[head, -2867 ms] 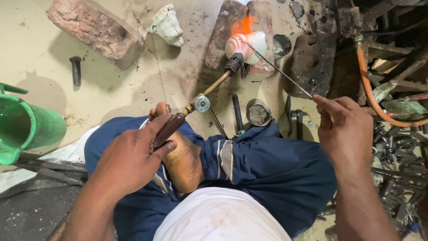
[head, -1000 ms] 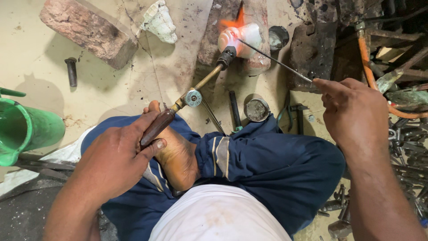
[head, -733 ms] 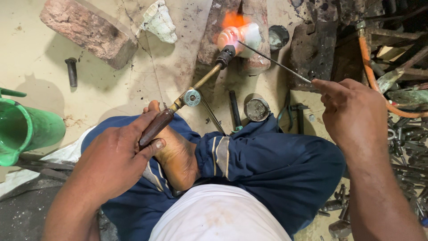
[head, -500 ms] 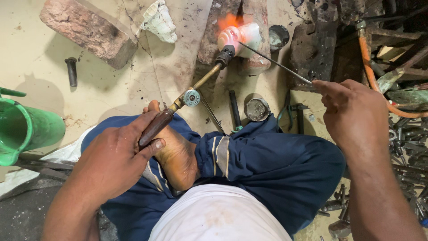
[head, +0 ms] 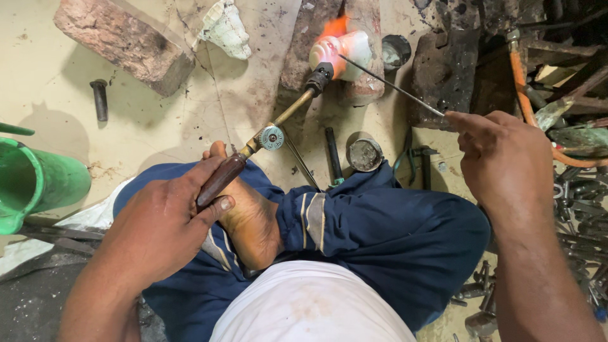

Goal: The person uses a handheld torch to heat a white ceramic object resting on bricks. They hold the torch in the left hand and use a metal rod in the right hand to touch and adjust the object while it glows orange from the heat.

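Note:
My left hand (head: 161,225) grips the dark wooden handle of a brass gas torch (head: 266,138), which points up and right. Its black nozzle sits against a glowing pale metal piece (head: 345,49) with an orange flame above it. My right hand (head: 506,161) pinches a thin metal rod (head: 389,85) between fingertips; the rod's far end touches the heated piece. I sit cross-legged in dark blue trousers, a bare foot (head: 250,218) under the torch handle.
A brick (head: 120,39) lies at the upper left and a green plastic can (head: 35,183) at the left edge. A round metal cap (head: 365,154), a black bolt (head: 99,98), an orange hose (head: 525,88) and scrap metal parts (head: 579,202) crowd the right side.
The heated piece glows brighter and the flame has grown slightly. Both hands hold nearly the same pose; the rod tip stays on the piece.

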